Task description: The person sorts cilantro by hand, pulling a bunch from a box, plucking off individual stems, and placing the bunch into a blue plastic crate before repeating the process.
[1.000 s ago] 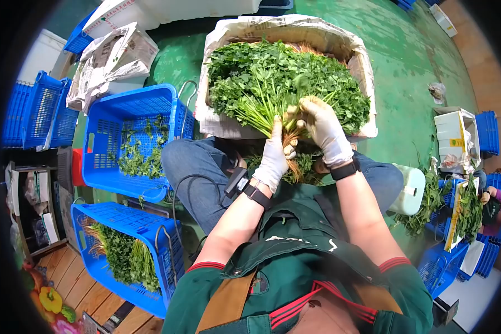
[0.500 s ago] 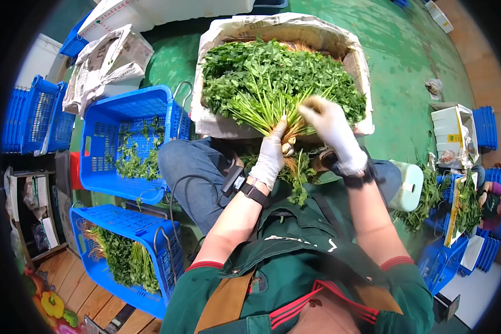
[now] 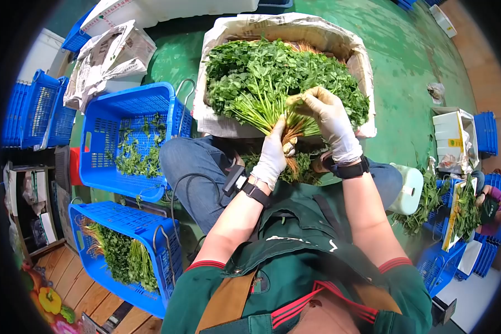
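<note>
My left hand (image 3: 272, 156), in a white glove, is wrapped round the lower stems of a bunch of leafy greens (image 3: 266, 111). Pale stem bases and brown roots stick out beside its thumb, and the leaves fan away from me over the box. My gloved right hand (image 3: 331, 119) is just to the right, above the stems, its thumb and fingertips pinched together. Something yellowish green shows at those fingertips, too small to name. Under the bunch is a box lined with newspaper (image 3: 367, 72), holding a thick heap of the same greens (image 3: 317, 75).
Loose leaves lie in a blue basket (image 3: 97, 147) on the left. A nearer blue basket (image 3: 111, 209) holds rooted bunches. Beside my right knee stands a pale green container (image 3: 409, 189). More greens (image 3: 426, 206) and another person (image 3: 492, 206) are at far right.
My right hand has moved slightly, from blurred motion to a clear pinch above the stems. The leafy sprig that hung below my hands shows much less now. My left hand keeps its grip.
</note>
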A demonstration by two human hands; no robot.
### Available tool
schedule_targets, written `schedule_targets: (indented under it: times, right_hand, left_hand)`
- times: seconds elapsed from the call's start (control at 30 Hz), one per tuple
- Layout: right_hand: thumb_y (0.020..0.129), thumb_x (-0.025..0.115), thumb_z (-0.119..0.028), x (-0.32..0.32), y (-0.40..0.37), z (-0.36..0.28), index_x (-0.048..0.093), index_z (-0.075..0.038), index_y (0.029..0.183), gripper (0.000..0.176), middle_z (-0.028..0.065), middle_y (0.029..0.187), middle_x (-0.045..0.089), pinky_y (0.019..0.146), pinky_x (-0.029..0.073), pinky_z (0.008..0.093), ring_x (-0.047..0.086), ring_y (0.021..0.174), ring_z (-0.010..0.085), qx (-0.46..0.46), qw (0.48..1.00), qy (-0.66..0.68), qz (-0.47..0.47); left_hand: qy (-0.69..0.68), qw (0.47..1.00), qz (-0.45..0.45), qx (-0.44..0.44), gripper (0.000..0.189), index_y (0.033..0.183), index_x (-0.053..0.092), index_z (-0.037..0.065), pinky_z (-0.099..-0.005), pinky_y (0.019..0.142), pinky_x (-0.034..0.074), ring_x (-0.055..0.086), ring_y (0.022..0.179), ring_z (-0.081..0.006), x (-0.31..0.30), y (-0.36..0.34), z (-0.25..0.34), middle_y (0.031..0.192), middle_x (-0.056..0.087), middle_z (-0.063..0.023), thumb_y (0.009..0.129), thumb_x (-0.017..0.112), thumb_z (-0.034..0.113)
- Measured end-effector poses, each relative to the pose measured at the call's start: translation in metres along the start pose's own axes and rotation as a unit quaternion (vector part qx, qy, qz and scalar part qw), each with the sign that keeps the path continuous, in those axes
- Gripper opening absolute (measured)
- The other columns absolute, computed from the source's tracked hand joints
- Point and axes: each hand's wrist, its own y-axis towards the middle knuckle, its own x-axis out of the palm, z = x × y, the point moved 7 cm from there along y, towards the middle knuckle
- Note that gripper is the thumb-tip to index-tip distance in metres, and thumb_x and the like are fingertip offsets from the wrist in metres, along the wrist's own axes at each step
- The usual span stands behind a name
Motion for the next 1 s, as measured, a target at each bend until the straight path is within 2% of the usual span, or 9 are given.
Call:
schedule_targets:
  times: [0.03, 0.17, 0.23, 0.3, 0.33, 0.43, 0.5, 0.67, 1.0]
  right_hand:
    - [0.089, 0.058, -0.011, 0.005, -0.002, 0.007, 0.056, -0.001, 0.090, 0.011, 0.0053, 0.080, 0.062, 0.068, 0.047, 0.0235, 0.058, 0.070, 0.0124, 0.052, 0.986, 0.161, -0.010]
    - [0.092, 0.054, -0.014, 0.024, -0.037, 0.004, 0.053, -0.003, 0.088, 0.012, 0.0054, 0.074, 0.059, 0.061, 0.047, 0.0243, 0.057, 0.063, 0.0118, 0.101, 0.986, 0.086, -0.096]
    - [0.086, 0.059, -0.016, 0.016, -0.056, 0.013, 0.060, -0.001, 0.087, 0.016, 0.0075, 0.071, 0.062, 0.064, 0.049, 0.0310, 0.061, 0.065, 0.0207, 0.058, 0.971, -0.167, -0.160]
    - [0.083, 0.061, -0.020, 0.023, -0.078, 0.012, 0.065, -0.003, 0.089, 0.019, 0.0130, 0.075, 0.065, 0.069, 0.049, 0.0350, 0.063, 0.071, 0.0282, 0.082, 0.824, -0.453, -0.330]
    - [0.082, 0.064, -0.019, 0.027, -0.075, 0.009, 0.066, -0.005, 0.095, 0.018, 0.0090, 0.069, 0.062, 0.060, 0.047, 0.0266, 0.059, 0.064, 0.0087, 0.016, 0.791, -0.522, -0.319]
    - [0.083, 0.064, -0.017, 0.007, -0.045, 0.008, 0.065, -0.002, 0.092, 0.018, 0.0077, 0.068, 0.062, 0.056, 0.048, 0.0273, 0.058, 0.059, 0.0104, 0.126, 0.954, -0.262, -0.067]
    - [0.082, 0.066, -0.019, 0.006, -0.022, -0.017, 0.065, 0.000, 0.093, 0.022, 0.0095, 0.078, 0.066, 0.065, 0.050, 0.0268, 0.061, 0.067, 0.0164, -0.114, 0.908, -0.391, 0.095]
    - [0.069, 0.077, -0.034, 0.040, 0.005, -0.009, 0.055, -0.006, 0.117, 0.060, 0.0113, 0.092, 0.061, 0.075, 0.049, 0.0342, 0.061, 0.081, 0.0264, -0.158, 0.832, -0.522, 0.096]
    - [0.073, 0.069, -0.022, -0.024, 0.006, 0.036, 0.061, -0.005, 0.103, 0.035, 0.0129, 0.090, 0.064, 0.077, 0.049, 0.0364, 0.063, 0.083, 0.0278, -0.001, 0.869, -0.459, 0.185]
  left_hand:
    - [0.000, 1.000, 0.000, 0.003, 0.028, 0.089, 0.057, 0.015, -0.0211, 0.038, 0.029, 0.043, 0.045, -0.0073, 0.000, 0.001, 0.000, 0.065, 0.055, 0.0014, 0.090, 0.054, 0.043]
    - [-0.038, 0.999, 0.028, 0.010, 0.028, 0.094, 0.059, 0.014, -0.0213, 0.038, 0.030, 0.046, 0.047, -0.0070, 0.005, -0.002, 0.006, 0.068, 0.057, 0.0020, 0.091, 0.055, 0.042]
    - [-0.054, 0.995, 0.066, 0.047, 0.029, 0.098, 0.060, 0.013, -0.0217, 0.038, 0.031, 0.045, 0.045, -0.0060, 0.010, -0.004, 0.012, 0.068, 0.057, 0.0022, 0.091, 0.054, 0.041]
    - [-0.013, 0.998, -0.061, 0.014, 0.027, 0.093, 0.060, 0.014, -0.0202, 0.038, 0.031, 0.045, 0.045, -0.0061, -0.009, 0.011, 0.003, 0.068, 0.058, 0.0021, 0.091, 0.054, 0.041]
    - [-0.017, 0.998, -0.067, 0.006, 0.027, 0.092, 0.059, 0.015, -0.0201, 0.038, 0.031, 0.045, 0.045, -0.0061, -0.008, 0.009, 0.001, 0.068, 0.058, 0.0022, 0.091, 0.054, 0.041]
    - [-0.013, 0.999, -0.047, -0.017, 0.028, 0.091, 0.059, 0.015, -0.0205, 0.038, 0.029, 0.044, 0.045, -0.0058, 0.002, 0.002, -0.001, 0.066, 0.056, 0.0032, 0.091, 0.054, 0.042]
    - [0.002, 1.000, 0.002, 0.002, 0.027, 0.091, 0.059, 0.014, -0.0209, 0.038, 0.029, 0.044, 0.046, -0.0058, -0.002, 0.002, -0.004, 0.067, 0.056, 0.0038, 0.090, 0.056, 0.041]
    - [0.102, 0.993, 0.029, 0.049, 0.020, 0.078, 0.060, 0.010, -0.0196, 0.036, 0.025, 0.040, 0.041, -0.0053, -0.011, 0.000, -0.011, 0.059, 0.054, 0.0018, 0.089, 0.061, 0.027]
    - [0.071, 0.997, -0.027, 0.026, 0.028, 0.092, 0.056, 0.013, -0.0208, 0.038, 0.027, 0.038, 0.041, -0.0063, -0.006, -0.006, -0.002, 0.064, 0.055, -0.0003, 0.089, 0.058, 0.040]
